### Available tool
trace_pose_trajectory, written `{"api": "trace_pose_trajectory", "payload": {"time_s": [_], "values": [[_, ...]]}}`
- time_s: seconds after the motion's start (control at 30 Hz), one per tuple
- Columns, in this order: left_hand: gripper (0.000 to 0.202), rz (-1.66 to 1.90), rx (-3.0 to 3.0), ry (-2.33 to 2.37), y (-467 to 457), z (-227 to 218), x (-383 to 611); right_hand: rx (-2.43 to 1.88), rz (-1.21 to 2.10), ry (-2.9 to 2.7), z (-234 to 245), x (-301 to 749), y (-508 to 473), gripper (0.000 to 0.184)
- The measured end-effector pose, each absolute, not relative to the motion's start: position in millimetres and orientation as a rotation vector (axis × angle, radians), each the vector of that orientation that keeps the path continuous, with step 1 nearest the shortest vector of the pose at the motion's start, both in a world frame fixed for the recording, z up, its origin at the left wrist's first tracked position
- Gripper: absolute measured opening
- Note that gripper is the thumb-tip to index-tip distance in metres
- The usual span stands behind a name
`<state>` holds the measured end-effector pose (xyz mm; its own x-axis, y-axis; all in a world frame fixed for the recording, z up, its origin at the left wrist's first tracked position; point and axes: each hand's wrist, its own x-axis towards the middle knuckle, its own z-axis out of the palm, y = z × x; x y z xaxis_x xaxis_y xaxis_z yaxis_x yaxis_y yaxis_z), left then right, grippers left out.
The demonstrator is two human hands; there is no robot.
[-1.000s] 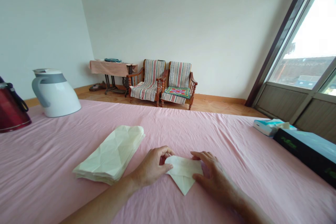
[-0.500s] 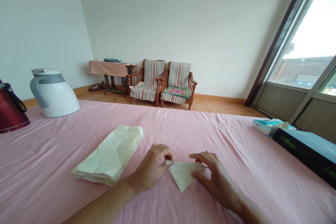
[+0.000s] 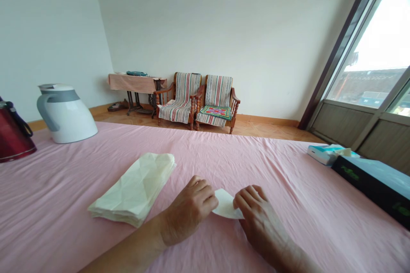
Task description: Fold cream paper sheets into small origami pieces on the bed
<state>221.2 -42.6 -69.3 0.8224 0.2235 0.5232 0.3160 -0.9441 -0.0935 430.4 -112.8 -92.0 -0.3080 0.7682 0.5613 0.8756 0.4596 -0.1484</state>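
Observation:
A small folded piece of pale paper (image 3: 226, 204) is held between my two hands, low over the pink cloth (image 3: 272, 170). My left hand (image 3: 192, 207) grips its left end, fingers curled and fingertips partly hidden. On the other side, my right hand (image 3: 258, 213) closes on the right end, with the back of the hand toward me and the thumb mostly out of sight. The paper's point now faces away from me, and its near edge is curved. To the left of my left hand lies a stack of creased, cream-coloured paper sheets (image 3: 136, 187).
A white and grey jug (image 3: 72, 115) and a red flask (image 3: 14, 134) stand at the left. On the right lie a blue tissue pack (image 3: 326, 154) and a long black box (image 3: 368, 179). Two wooden armchairs (image 3: 214, 98) and a cloth-covered sewing table (image 3: 134, 83) stand beyond.
The paper has turned from pointing toward me to pointing away. Both hands have rolled over, and my right hand has moved slightly left, closer to the left one.

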Motion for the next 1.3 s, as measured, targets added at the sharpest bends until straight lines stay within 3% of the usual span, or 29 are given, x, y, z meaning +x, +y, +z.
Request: {"api": "trace_pose_trajectory", "payload": {"time_s": [0.17, 0.47, 0.87, 1.3], "values": [[0.017, -0.496, -2.842, -0.384, -44.6, -65.6, 219.9, -1.439, -0.149, -2.195, -85.0, 426.2, -118.0, 0.029], [0.01, -0.357, -3.009, -0.422, -50.3, -63.5, 214.5, -1.462, -0.062, -2.28, -87.2, 422.3, -120.4, 0.018], [0.012, -0.604, -3.414, -1.185, -38.7, -66.0, 211.3, -1.745, 0.364, -1.853, -97.9, 440.7, -116.7, 0.017], [0.015, -0.675, -3.331, -1.465, -34.0, -73.2, 215.2, -1.9, 0.376, -1.647, -111.6, 448.5, -103.9, 0.025]]}}
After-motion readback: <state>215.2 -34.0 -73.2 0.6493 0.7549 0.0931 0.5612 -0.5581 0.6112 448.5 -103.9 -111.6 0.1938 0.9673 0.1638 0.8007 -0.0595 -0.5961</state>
